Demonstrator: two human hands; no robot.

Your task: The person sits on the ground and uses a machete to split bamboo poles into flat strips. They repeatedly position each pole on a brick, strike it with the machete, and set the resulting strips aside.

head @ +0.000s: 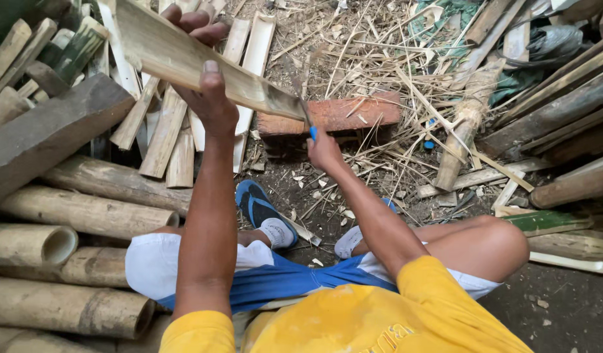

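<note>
Yellow shirt (354, 320) lowest; left hand (207, 91) grips a split bamboo slat (203, 62), right hand (324, 150) closed on a blue-handled knife (306, 114) at its end

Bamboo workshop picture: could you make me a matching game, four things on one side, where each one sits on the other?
Things:
1. bamboo slat
2. knife
3. reddish wooden block
4. round bamboo poles

Places:
A. lying on the ground ahead of the feet
B. held up in the left hand
C. stacked on the person's left
D. in the right hand, blade at the slat's end

Pairs: 1-B, 2-D, 3-A, 4-C
</note>
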